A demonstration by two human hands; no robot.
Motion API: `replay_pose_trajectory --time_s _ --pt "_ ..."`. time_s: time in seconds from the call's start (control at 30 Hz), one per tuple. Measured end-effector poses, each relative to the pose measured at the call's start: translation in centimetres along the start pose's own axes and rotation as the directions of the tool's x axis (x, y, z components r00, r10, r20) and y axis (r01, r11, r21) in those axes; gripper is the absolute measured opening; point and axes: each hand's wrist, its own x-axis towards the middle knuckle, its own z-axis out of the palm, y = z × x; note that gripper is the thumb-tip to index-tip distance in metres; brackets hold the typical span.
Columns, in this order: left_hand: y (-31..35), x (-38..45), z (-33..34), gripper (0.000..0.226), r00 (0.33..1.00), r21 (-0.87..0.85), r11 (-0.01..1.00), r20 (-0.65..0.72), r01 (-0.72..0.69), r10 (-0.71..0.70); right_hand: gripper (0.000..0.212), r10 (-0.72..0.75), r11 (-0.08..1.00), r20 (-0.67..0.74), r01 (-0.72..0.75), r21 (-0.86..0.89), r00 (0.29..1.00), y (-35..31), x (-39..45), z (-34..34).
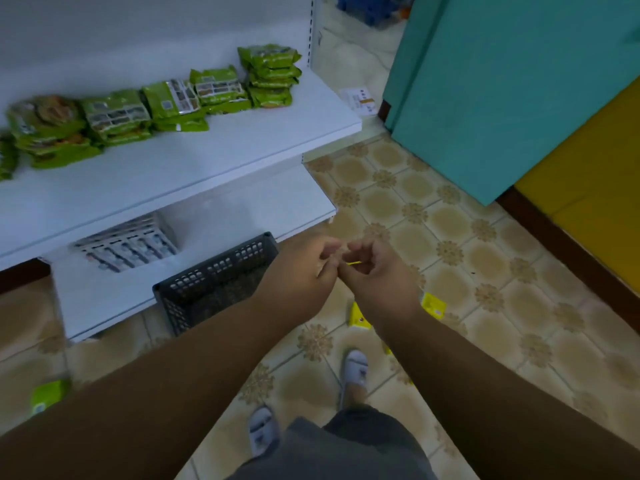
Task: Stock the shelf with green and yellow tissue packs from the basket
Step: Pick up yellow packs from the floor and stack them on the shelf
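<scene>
The white shelf (180, 168) already carries a row of green tissue packs (166, 102) along its back; its front strip is bare; the dark basket (211, 282) sits on the floor below, its contents too dim to tell. Yellow packs (360, 315) lie on the tiles just behind the right wrist, and one green pack (48, 396) lies apart at the left. Both hands meet above the basket's corner; the left hand (304, 265) has curled fingers, though what it holds I cannot tell; the right hand (377, 268) pinches a thin yellow sliver (353, 262). Best to drop that scrap, then bend for the yellow packs and set them beside the green row.
</scene>
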Motion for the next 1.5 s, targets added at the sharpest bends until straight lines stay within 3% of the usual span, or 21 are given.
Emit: replay_pose_trajectory --time_s 0.1,0.23,0.53,0.83,1.0,1.23,1.37,1.5 --pt "-0.6 1.1 2.0 0.030 0.996 -0.009 1.000 0.080 0.029 -0.028 0.026 0.067 0.995 -0.005 -0.066 0.075 0.998 1.6 0.6 -0.2" --pt "-0.6 4.0 4.3 0.033 0.992 0.044 0.999 0.130 0.004 -0.010 0.025 0.112 0.993 0.001 -0.112 0.027 0.994 3.1 3.6 -1.9" --pt "0.6 15.1 10.0 0.033 0.986 0.143 0.988 0.149 0.057 -0.078 0.023 0.041 0.987 0.047 -0.033 -0.160 0.998 5.9 15.5 -7.2" --pt "-4.8 23.3 15.8 0.037 0.944 0.130 0.989 0.309 0.076 -0.113 0.029 0.255 0.967 -0.048 -0.253 0.038 0.966 13.2 23.2 -4.6" --pt "-11.9 28.3 21.9 0.038 0.883 0.160 0.986 0.457 0.042 -0.111 0.032 0.392 0.917 -0.157 -0.372 0.141 0.907 20.6 28.8 -0.2" --pt "-24.0 32.6 35.2 0.041 0.818 0.200 0.978 0.553 0.052 -0.157 0.031 0.534 0.846 -0.307 -0.492 0.206 0.788 35.7 35.9 6.2" --pt "-31.2 32.4 42.8 0.039 0.800 0.224 0.972 0.570 0.072 -0.191 0.032 0.600 0.799 -0.321 -0.567 0.198 0.733 45.3 37.8 9.5" --pt "-36.9 31.9 49.4 0.040 0.749 0.268 0.958 0.614 0.099 -0.249 0.034 0.606 0.792 -0.290 -0.598 0.126 0.741 53.5 39.4 12.0"
